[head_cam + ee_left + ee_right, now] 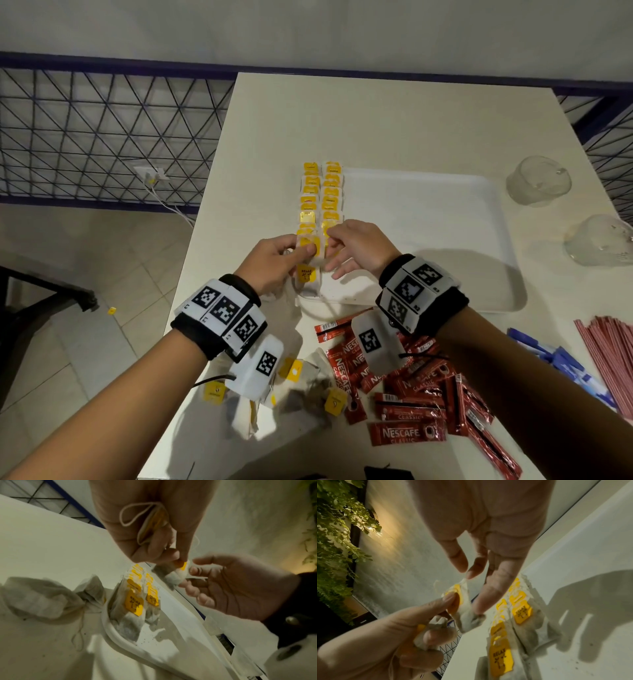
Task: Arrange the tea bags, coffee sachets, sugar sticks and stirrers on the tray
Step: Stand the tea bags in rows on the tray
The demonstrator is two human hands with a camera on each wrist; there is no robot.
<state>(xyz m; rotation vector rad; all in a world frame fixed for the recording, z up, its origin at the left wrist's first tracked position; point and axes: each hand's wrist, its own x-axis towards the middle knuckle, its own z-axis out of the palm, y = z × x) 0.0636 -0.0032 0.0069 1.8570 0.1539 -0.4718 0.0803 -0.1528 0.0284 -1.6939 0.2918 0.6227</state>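
My left hand (284, 260) grips a small bunch of tea bags and pinches one yellow-tagged tea bag (310, 245) between thumb and forefinger, just above the near left corner of the white tray (428, 212). My right hand (346, 243) meets it from the right, and its thumb and forefinger pinch the paper edge of the same tea bag (175, 574) while the other fingers stay straight. Two rows of tea bags (322, 195) lie along the tray's left end. The right wrist view shows the tea bag (464, 609) between both hands.
Loose tea bags (308, 383) and red coffee sachets (411, 394) lie on the table in front of the tray. Blue sugar sticks (561, 363) and striped stirrers (609, 342) sit at the right. Two upturned glasses (537, 181) stand beyond the tray's right end. The table's left edge runs close by.
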